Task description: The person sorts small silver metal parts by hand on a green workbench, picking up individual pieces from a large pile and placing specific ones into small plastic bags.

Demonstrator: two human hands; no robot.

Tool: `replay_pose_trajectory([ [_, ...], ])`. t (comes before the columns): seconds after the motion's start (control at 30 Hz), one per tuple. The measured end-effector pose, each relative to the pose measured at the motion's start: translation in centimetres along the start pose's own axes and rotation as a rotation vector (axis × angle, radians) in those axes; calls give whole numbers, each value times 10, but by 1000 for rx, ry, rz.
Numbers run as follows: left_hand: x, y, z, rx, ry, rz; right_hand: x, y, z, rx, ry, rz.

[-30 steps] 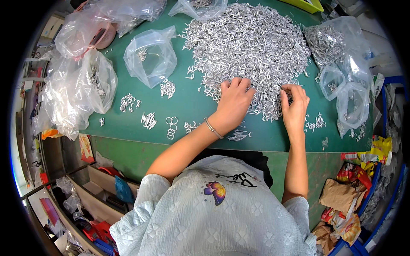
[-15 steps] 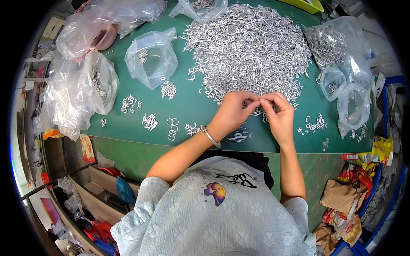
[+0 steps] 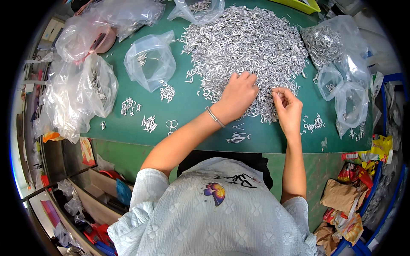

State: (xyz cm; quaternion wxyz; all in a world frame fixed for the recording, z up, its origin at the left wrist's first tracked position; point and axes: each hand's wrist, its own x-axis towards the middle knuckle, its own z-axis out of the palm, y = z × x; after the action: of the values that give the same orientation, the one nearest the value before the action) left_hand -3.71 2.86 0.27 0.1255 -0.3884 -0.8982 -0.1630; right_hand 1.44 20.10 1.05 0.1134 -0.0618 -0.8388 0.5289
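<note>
From my remote view, I judge only small piles set apart at ten o'clock, most of the metal heap at one o'clock left, the left hand curled over it, the right hand with fingertips close together, any hold untellable.

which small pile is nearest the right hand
The pile of curved silver pieces just right of the right hand; the other small piles lie farther off.

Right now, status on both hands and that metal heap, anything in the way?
Left hand over metal heap, grip hidden. Right hand at heap's near right edge, grip unclear. Possible snag: metal rings close by left forearm.
</note>
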Motion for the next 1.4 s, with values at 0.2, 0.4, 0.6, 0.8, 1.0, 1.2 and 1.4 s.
replay_pose_trajectory([
  [0.2,0,-11,3,-195,160,-32,0,5,3,69,-37,14],
  [0.4,-27,-3,9,-106,119,-87,-21,12,-3,208,-142,114],
  [0.6,-13,-5,20,51,235,-126,-10,2,-12,31,-175,24],
  [0.8,-14,4,38,96,228,-182,-19,16,-50,14,-149,-13],
  [1.0,-9,9,41,116,206,-176,-33,31,-100,-124,-44,-2],
  [1.2,-16,18,16,-121,108,-193,-71,25,-150,-260,135,-29],
  [1.4,-15,5,-2,-105,245,-221,-66,71,-218,-198,663,107],
])
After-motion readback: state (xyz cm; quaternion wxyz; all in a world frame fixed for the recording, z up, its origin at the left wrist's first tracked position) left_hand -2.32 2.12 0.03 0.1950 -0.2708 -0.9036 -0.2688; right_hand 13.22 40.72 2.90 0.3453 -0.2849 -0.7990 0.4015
